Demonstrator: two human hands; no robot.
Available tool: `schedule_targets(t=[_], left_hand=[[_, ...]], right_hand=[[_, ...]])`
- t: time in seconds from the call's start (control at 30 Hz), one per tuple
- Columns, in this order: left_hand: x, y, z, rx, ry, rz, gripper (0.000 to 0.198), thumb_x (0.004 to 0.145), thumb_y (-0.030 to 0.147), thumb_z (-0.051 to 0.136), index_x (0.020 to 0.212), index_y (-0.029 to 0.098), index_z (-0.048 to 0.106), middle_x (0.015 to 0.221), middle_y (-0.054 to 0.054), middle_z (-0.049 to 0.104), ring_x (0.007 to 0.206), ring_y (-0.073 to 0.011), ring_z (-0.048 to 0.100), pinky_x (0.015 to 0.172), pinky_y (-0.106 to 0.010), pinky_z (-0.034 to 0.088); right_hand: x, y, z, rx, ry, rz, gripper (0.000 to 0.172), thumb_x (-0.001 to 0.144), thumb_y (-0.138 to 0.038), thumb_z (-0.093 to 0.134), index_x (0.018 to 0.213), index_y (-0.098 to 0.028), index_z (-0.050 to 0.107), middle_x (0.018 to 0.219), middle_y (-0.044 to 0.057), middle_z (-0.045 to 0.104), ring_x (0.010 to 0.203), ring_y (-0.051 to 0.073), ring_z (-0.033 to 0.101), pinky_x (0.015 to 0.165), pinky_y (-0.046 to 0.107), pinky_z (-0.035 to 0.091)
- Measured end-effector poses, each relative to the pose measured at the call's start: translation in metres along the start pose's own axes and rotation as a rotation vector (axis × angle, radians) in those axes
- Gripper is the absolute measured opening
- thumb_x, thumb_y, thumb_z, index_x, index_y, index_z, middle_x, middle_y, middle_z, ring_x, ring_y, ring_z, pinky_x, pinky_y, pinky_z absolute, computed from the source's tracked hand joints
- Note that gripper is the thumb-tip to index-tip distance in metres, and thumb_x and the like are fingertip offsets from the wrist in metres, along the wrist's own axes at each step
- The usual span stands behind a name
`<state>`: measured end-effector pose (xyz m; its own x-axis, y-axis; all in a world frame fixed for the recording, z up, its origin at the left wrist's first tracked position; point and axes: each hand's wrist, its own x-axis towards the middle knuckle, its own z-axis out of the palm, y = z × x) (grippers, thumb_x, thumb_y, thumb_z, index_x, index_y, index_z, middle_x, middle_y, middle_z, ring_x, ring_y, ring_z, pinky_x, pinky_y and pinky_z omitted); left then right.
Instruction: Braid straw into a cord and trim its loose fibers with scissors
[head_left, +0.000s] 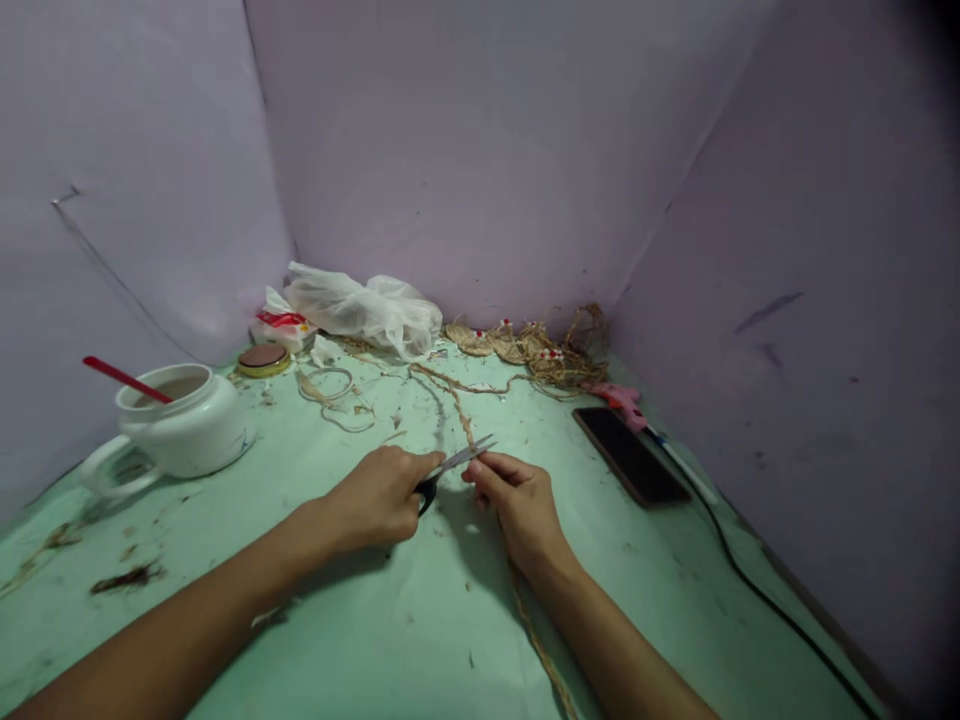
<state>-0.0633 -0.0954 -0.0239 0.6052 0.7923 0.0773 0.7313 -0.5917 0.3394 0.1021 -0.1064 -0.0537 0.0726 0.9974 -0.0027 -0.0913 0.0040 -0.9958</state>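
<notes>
One white cup (pixel 202 440) is standing at the left of the green table (pixel 360 640), and a red stick (pixel 124 377) is poking out of it. Brown fluff (pixel 126 578) is lying near it, on the side closer to the person. Next, a round tin (pixel 262 361) is sitting near a see-through bag (pixel 360 305) at the back.

The left hand (pixel 379 495) is curling around the black handles of the scissors (pixel 459 459), with one finger pointing along the blades. The blades are opening a little and crossing the brown rope (pixel 463 418) in the middle of the table. The right hand (pixel 529 510) is pinching the rope between its thumb and fingers, just beside the blades. More rope is trailing out below that hand.

Farther right, brown mats (pixel 510 345) with red and white bits are lying by the back wall (pixel 510 150). A pink tool (pixel 619 400) is resting beside a dark phone (pixel 630 455), and a black cord (pixel 750 590) is running down the right side.
</notes>
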Motion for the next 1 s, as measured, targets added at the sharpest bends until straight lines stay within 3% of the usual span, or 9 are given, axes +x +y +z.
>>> schedule_targets(t=[0.2, 0.33, 0.47, 0.57, 0.73, 0.9, 1.0], left_hand=[[0.005, -0.01, 0.001, -0.221, 0.077, -0.035, 0.026, 0.066, 0.011, 0.042, 0.082, 0.019, 0.06, 0.067, 0.0, 0.061, 0.062, -0.0123, 0.053, 0.055, -0.021, 0.037], [0.011, -0.021, 0.0, -0.517, 0.281, -0.217, 0.026, 0.066, 0.019, 0.05, 0.091, 0.016, 0.057, 0.061, 0.002, 0.057, 0.054, -0.0105, 0.05, 0.049, -0.02, 0.036], [0.014, -0.026, 0.007, -0.69, 0.299, -0.297, 0.029, 0.063, 0.021, 0.052, 0.092, 0.014, 0.056, 0.059, 0.002, 0.056, 0.049, -0.0097, 0.049, 0.047, -0.02, 0.036], [0.014, -0.026, 0.014, -0.554, 0.291, -0.254, 0.027, 0.064, 0.02, 0.05, 0.09, 0.015, 0.058, 0.061, 0.001, 0.058, 0.052, -0.01, 0.049, 0.049, -0.021, 0.035], [0.01, -0.022, 0.014, -0.185, 0.273, -0.239, 0.024, 0.067, 0.023, 0.046, 0.087, 0.021, 0.061, 0.069, 0.0, 0.061, 0.059, -0.0127, 0.05, 0.052, -0.023, 0.033], [0.007, -0.017, 0.009, -0.045, 0.248, -0.274, 0.028, 0.068, 0.028, 0.047, 0.093, 0.025, 0.061, 0.074, 0.001, 0.064, 0.065, -0.0152, 0.054, 0.055, -0.024, 0.034], [0.007, -0.014, 0.01, -0.028, 0.243, -0.251, 0.031, 0.068, 0.029, 0.047, 0.096, 0.027, 0.059, 0.073, 0.002, 0.064, 0.064, -0.0151, 0.055, 0.056, -0.024, 0.034]], right_hand=[[0.003, 0.002, 0.0, 0.15, 0.01, 0.071, 0.018, 0.059, -0.026, 0.068, 0.073, -0.014, 0.069, 0.055, 0.0, 0.06, 0.043, 0.006, 0.041, 0.044, 0.022, 0.032], [0.004, 0.003, -0.001, 0.287, -0.014, 0.152, 0.016, 0.055, -0.022, 0.07, 0.069, -0.015, 0.067, 0.06, 0.001, 0.063, 0.05, 0.008, 0.049, 0.051, 0.022, 0.04], [0.005, 0.004, -0.004, 0.389, -0.098, 0.294, 0.02, 0.051, -0.009, 0.064, 0.07, -0.013, 0.065, 0.077, 0.005, 0.067, 0.049, 0.006, 0.05, 0.042, 0.017, 0.035], [0.005, 0.003, -0.007, 0.383, -0.178, 0.376, 0.034, 0.05, -0.003, 0.053, 0.081, -0.013, 0.064, 0.086, 0.007, 0.068, 0.038, 0.003, 0.043, 0.032, 0.016, 0.023], [0.006, 0.002, -0.008, 0.366, -0.137, 0.409, 0.044, 0.043, 0.001, 0.045, 0.081, -0.014, 0.061, 0.067, 0.004, 0.067, 0.05, 0.009, 0.054, 0.042, 0.016, 0.036], [0.007, 0.0, -0.008, 0.352, -0.14, 0.375, 0.029, 0.053, -0.01, 0.054, 0.081, -0.012, 0.062, 0.062, 0.003, 0.064, 0.04, 0.004, 0.042, 0.032, 0.014, 0.017], [0.006, -0.001, -0.008, 0.34, -0.102, 0.338, 0.024, 0.058, -0.021, 0.064, 0.081, -0.013, 0.063, 0.063, 0.001, 0.064, 0.041, 0.003, 0.042, 0.033, 0.014, 0.021]])
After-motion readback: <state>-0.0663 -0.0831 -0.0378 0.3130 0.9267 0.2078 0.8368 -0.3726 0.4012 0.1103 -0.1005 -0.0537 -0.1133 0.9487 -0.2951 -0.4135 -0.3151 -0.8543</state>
